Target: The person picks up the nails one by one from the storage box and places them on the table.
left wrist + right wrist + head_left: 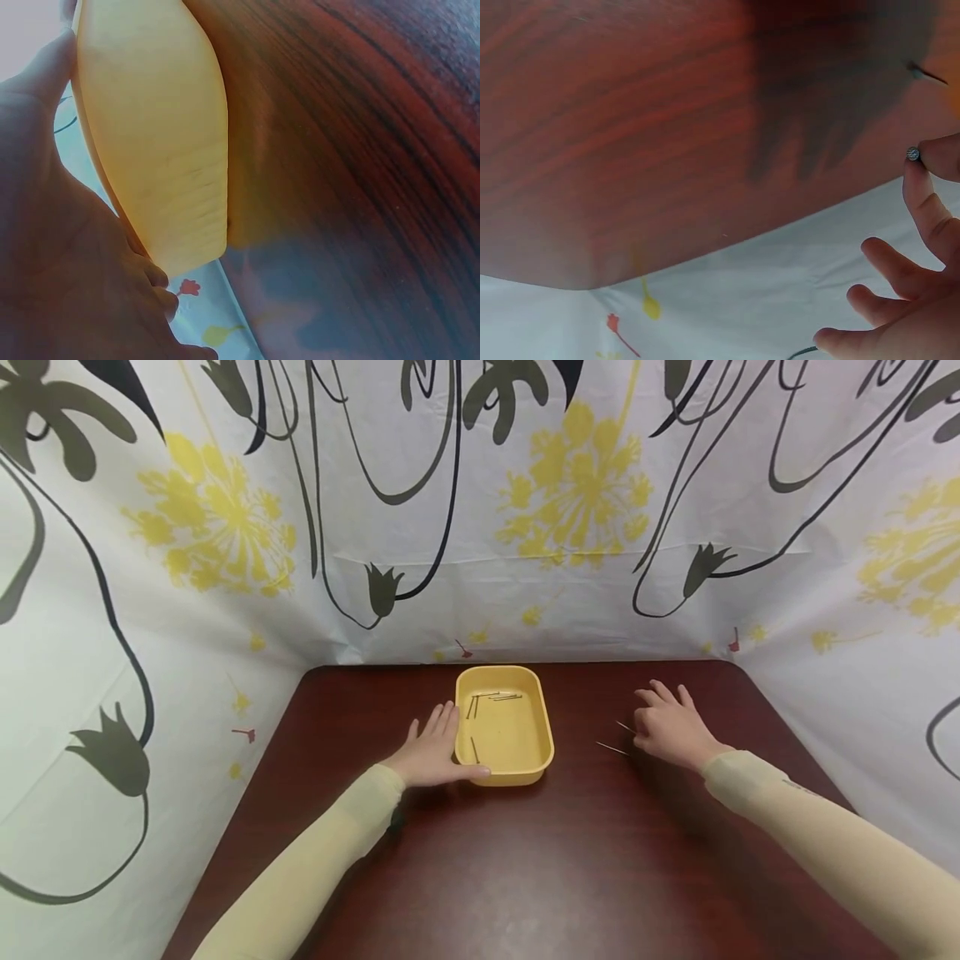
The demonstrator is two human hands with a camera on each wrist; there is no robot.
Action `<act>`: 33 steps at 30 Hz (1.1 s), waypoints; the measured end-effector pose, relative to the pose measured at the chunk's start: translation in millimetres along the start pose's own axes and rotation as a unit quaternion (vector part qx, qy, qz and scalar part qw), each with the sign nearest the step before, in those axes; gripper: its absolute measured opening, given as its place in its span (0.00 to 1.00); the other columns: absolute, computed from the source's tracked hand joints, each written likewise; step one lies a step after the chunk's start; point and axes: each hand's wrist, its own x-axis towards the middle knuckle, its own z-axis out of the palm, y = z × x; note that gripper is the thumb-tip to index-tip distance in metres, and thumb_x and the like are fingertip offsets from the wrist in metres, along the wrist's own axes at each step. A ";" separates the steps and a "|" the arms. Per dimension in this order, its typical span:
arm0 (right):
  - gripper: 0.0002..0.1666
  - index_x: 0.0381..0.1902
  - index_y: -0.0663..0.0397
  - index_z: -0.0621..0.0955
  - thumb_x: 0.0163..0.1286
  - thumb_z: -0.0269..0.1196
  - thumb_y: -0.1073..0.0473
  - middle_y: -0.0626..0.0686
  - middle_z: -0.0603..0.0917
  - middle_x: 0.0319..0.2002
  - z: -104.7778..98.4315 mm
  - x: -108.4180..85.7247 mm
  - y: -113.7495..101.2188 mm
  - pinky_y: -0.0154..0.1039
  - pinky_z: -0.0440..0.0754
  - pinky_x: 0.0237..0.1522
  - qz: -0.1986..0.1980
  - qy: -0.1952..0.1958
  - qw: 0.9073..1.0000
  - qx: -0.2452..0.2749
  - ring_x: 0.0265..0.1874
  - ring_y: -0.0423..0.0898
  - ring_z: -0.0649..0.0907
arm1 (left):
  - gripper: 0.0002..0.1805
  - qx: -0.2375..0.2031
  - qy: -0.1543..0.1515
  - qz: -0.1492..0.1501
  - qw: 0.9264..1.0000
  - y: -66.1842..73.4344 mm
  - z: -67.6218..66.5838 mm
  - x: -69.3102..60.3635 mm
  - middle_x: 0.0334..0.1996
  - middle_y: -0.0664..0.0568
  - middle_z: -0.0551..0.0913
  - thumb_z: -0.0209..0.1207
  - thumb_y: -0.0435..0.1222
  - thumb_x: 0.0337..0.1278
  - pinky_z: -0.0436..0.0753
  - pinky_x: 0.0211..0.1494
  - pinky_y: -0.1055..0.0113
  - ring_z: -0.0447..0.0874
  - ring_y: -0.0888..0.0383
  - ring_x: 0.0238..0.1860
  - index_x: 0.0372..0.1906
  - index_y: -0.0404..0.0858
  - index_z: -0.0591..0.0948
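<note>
A yellow plastic tray (538,727) stands on the table, with several thin nails (506,697) lying inside. My left hand (431,752) rests against the tray's left side, its fingers straight along the rim and the thumb over the near left corner. The left wrist view shows the tray's outer wall (165,142) beside that hand. To the right of the tray, my right hand (670,727) pinches a nail (913,154) between thumb and index finger, the other fingers spread. A second nail (612,747) lies on the table just below and left of that hand.
The dark red-brown wooden table (510,868) has a glossy top. A white curtain (450,527) with a flower print hangs behind the far edge and along both sides.
</note>
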 end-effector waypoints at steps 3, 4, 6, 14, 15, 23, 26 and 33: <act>0.16 0.17 0.40 0.76 0.55 0.73 0.55 0.65 0.73 0.65 7.7 -5.9 5.1 0.77 0.46 0.64 -0.002 0.003 1.000 -0.003 0.73 0.68 0.57 | 0.77 -0.001 -0.002 -0.001 1.000 1.0 -1.0 0.4 0.81 0.44 0.36 0.47 0.85 0.36 0.42 0.74 0.37 0.31 0.49 0.80 0.81 0.38 0.38; 0.16 0.17 0.40 0.76 0.55 0.73 0.55 0.65 0.73 0.65 10.5 -8.0 6.3 0.77 0.47 0.64 -0.003 0.005 1.000 -0.005 0.72 0.68 0.58 | 0.77 -0.003 -0.001 0.000 1.000 1.4 -1.5 0.3 0.81 0.44 0.36 0.48 0.85 0.36 0.42 0.74 0.37 0.31 0.49 0.80 0.81 0.38 0.38; 0.17 0.17 0.39 0.75 0.54 0.73 0.55 0.65 0.74 0.64 15.4 -12.3 8.1 0.77 0.49 0.63 -0.006 0.010 1.000 -0.008 0.72 0.68 0.59 | 0.76 -0.004 -0.002 -0.001 1.000 2.0 -2.3 0.3 0.81 0.44 0.36 0.49 0.84 0.37 0.42 0.74 0.37 0.31 0.49 0.80 0.81 0.38 0.38; 0.18 0.16 0.38 0.74 0.54 0.73 0.57 0.65 0.75 0.63 24.5 -25.4 7.4 0.78 0.49 0.62 -0.005 0.000 1.000 0.002 0.70 0.69 0.61 | 0.76 -0.002 -0.006 -0.001 1.000 3.7 -3.5 -1.4 0.81 0.46 0.34 0.47 0.85 0.36 0.42 0.75 0.38 0.30 0.50 0.80 0.81 0.40 0.36; 0.18 0.16 0.38 0.74 0.55 0.73 0.57 0.65 0.75 0.63 24.5 -26.0 6.8 0.78 0.49 0.62 -0.003 -0.005 1.000 0.004 0.71 0.69 0.60 | 0.76 -0.002 -0.005 0.000 1.000 3.9 -3.6 -1.9 0.81 0.46 0.34 0.47 0.85 0.36 0.42 0.75 0.38 0.30 0.49 0.80 0.81 0.40 0.36; 0.19 0.16 0.40 0.73 0.58 0.72 0.58 0.66 0.75 0.63 24.1 -27.4 4.8 0.79 0.49 0.62 0.004 -0.017 1.000 0.003 0.71 0.68 0.59 | 0.76 -0.001 -0.003 -0.006 1.000 3.8 -3.7 -2.6 0.81 0.47 0.34 0.47 0.85 0.37 0.43 0.75 0.38 0.32 0.49 0.80 0.81 0.40 0.36; 0.17 0.18 0.41 0.74 0.58 0.71 0.57 0.66 0.75 0.63 25.1 -28.8 5.2 0.79 0.48 0.61 0.009 -0.020 1.000 0.003 0.70 0.69 0.60 | 0.75 -0.001 -0.005 -0.005 1.000 2.9 -2.6 -1.4 0.81 0.47 0.33 0.48 0.84 0.38 0.42 0.75 0.38 0.31 0.50 0.80 0.81 0.40 0.36; 0.18 0.18 0.40 0.74 0.58 0.73 0.57 0.65 0.75 0.62 24.1 -30.4 5.3 0.78 0.50 0.62 0.003 -0.013 1.000 0.003 0.70 0.69 0.60 | 0.74 -0.005 -0.001 -0.004 1.000 4.0 -3.1 -2.1 0.81 0.47 0.34 0.51 0.82 0.41 0.42 0.75 0.39 0.31 0.50 0.80 0.81 0.40 0.36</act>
